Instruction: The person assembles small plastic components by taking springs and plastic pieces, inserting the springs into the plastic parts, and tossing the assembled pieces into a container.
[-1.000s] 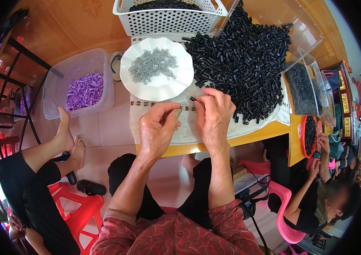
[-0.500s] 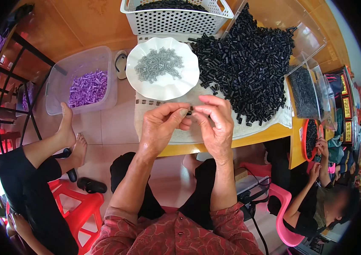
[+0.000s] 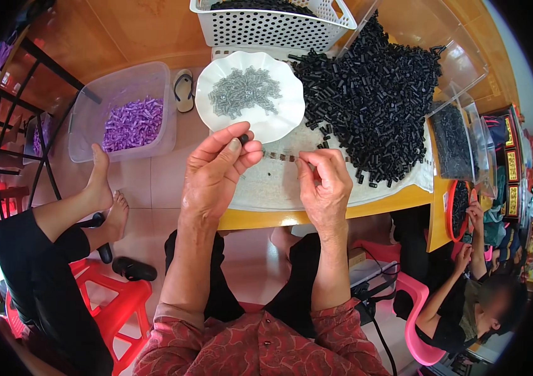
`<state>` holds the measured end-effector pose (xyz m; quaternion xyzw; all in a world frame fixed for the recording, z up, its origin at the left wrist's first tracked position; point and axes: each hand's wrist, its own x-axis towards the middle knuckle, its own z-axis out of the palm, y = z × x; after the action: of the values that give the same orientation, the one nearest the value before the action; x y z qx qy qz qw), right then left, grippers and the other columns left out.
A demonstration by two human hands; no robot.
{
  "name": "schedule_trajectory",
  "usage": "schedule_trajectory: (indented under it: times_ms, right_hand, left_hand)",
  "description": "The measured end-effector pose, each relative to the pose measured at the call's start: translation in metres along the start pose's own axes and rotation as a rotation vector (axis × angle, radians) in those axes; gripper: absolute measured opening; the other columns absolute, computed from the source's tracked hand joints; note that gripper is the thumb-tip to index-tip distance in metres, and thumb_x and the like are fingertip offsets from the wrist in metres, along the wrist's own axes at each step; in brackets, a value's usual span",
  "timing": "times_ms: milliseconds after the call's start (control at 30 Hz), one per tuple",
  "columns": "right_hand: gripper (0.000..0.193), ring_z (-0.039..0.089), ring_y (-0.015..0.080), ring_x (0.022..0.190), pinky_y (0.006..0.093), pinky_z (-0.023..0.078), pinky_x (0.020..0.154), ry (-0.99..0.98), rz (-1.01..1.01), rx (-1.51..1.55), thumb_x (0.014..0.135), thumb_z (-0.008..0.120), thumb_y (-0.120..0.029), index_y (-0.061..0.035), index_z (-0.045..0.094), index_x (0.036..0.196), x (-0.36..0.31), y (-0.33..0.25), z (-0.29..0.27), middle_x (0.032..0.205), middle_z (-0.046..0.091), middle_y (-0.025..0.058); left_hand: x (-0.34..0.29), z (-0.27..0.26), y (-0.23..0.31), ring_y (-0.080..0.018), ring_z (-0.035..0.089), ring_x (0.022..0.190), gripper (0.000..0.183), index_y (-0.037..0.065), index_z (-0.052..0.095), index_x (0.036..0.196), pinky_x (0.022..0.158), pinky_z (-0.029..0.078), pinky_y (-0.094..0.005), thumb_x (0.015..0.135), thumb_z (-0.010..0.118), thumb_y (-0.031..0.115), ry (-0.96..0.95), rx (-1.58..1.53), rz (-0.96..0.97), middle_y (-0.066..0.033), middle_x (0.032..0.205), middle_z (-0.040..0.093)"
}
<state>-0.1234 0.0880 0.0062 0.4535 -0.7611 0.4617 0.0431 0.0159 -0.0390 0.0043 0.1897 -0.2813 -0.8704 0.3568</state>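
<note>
My left hand (image 3: 213, 166) pinches a small black cylindrical piece (image 3: 244, 138) between thumb and fingers, just in front of a white wavy-rimmed plate (image 3: 290, 109). On that plate lies a heap of small grey, see-through-looking pieces (image 3: 244, 91). My right hand (image 3: 324, 185) hovers over the pale cloth (image 3: 266, 195) with thumb and forefinger pressed together; whatever is between them is too small to make out. To its upper right spreads a large pile of short black cylinders (image 3: 373, 103), a few lying loose at its near edge.
Behind the plate stands a white perforated basket (image 3: 266, 30) with black pieces. Clear bins (image 3: 451, 141) sit at the right. A lidless tub (image 3: 84, 141) of purple pieces (image 3: 131, 125) is at the left. One person sits on either side, near a red stool (image 3: 119, 307) and a pink chair (image 3: 414, 294).
My hands have moved apart: the left went left and up toward the plate with the black piece, while the right drew slightly right, its fingers closing together. The view shifted slightly.
</note>
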Motion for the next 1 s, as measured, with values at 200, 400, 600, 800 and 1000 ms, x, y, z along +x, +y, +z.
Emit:
schedule_trajectory:
  times_ms: [200,400,600,800,1000]
  right_hand:
    - [0.012,0.06,0.0238,0.064,0.0337,0.048,0.055,-0.026,-0.047,-0.223,0.076,0.07,-0.001,-0.0073,0.067,0.084,0.0,0.001,0.011,0.081,0.058,0.0055]
    - [0.007,0.061,0.0276,0.068,0.0385,0.049,0.058,-0.084,0.011,-0.3,0.077,0.07,-0.006,-0.0069,0.067,0.084,0.002,-0.003,0.015,0.083,0.056,0.0072]
    - [0.006,0.061,0.0301,0.067,0.039,0.048,0.057,-0.089,-0.05,-0.375,0.081,0.067,-0.003,-0.0035,0.063,0.085,0.004,-0.001,0.017,0.085,0.057,0.01]
    - [0.01,0.06,0.0331,0.073,0.0392,0.049,0.061,-0.019,0.007,-0.157,0.084,0.064,-0.001,-0.0012,0.058,0.092,-0.001,0.0,0.013,0.086,0.056,0.0151]
    - [0.006,0.062,0.0133,0.071,0.0257,0.05,0.064,-0.102,0.372,0.419,0.092,0.061,-0.001,0.0005,0.056,0.095,-0.005,-0.011,-0.005,0.084,0.062,0.0082]
  left_hand:
    - [0.0,-0.003,0.006,-0.0214,0.065,0.096,0.025,-0.004,0.06,0.119,0.088,0.055,-0.0345,0.097,0.049,0.001,-0.006,-0.048,0.009,-0.0135,0.111,0.063]
    - [-0.003,0.0,-0.002,-0.0234,0.065,0.099,0.025,-0.004,0.058,0.121,0.09,0.055,-0.0357,0.098,0.049,0.002,-0.071,-0.119,-0.074,-0.0156,0.115,0.062]
    - [-0.006,0.005,-0.007,-0.0259,0.065,0.104,0.026,-0.004,0.056,0.122,0.092,0.054,-0.0374,0.097,0.05,0.001,-0.164,-0.162,-0.121,-0.0163,0.116,0.061]
    - [-0.007,0.007,-0.013,-0.0255,0.066,0.103,0.028,-0.003,0.055,0.124,0.089,0.055,-0.0367,0.097,0.049,0.0,-0.27,-0.109,-0.116,-0.014,0.113,0.062]
    - [-0.011,0.016,-0.018,-0.0203,0.065,0.093,0.026,-0.001,0.057,0.122,0.081,0.055,-0.0332,0.097,0.049,0.0,-0.232,-0.057,-0.148,-0.0115,0.108,0.062]
